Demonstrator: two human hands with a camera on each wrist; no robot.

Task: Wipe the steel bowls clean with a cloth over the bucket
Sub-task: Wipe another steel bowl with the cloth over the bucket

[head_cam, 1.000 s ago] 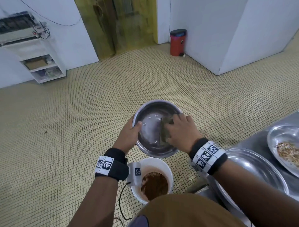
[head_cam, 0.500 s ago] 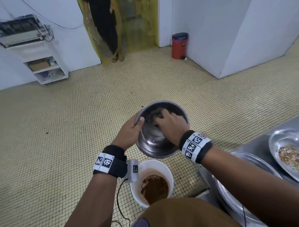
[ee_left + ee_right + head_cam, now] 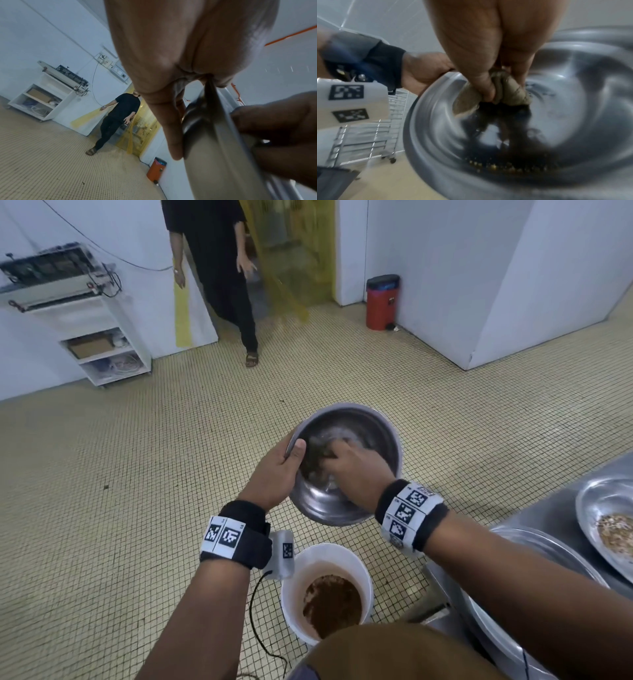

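Steel bowl (image 3: pixel 346 463): held in air, tilted w/ mouth toward the wearer, above and just beyond the bucket (image 3: pixel 327 590) on the floor. Crumbs and dark residue are gathered at the low side of the interior (right wrist view); upper wall is partly smeared, blurred by motion.

Cloth (image 3: pixel 503 86): olive-grey, bunched, pressed against the inner wall near the left rim.

Right hand (image 3: pixel 356 470): inside the bowl, grip closed round the cloth w/ thumb and fingers. This hand is nearer the residue; the residue lies below the cloth, toward the bowl's low lip. Judged: next stroke should be drawn downward along that line so debris drops over the lip into the bucket.

Left hand (image 3: pixel 274 474): grip clamped on the rim, thumb over the edge inside, fingers on the outer wall.

Bucket: white plastic, brown sludge at the bottom, directly under the bowl's near edge.

Table (image 3: pixel 548 508): steel, at right; a large steel bowl (image 3: pixel 534 573) and a steel plate (image 3: pixel 596 508) w/ scraps are carried on it, not yet wiped.

Surroundings: tiled floor (image 3: pixel 137 474); a person in black (image 3: pixel 219 268) by a yellow strip curtain (image 3: pixel 301 251); red bin (image 3: pixel 382 302); white shelf unit (image 3: pixel 102 350).
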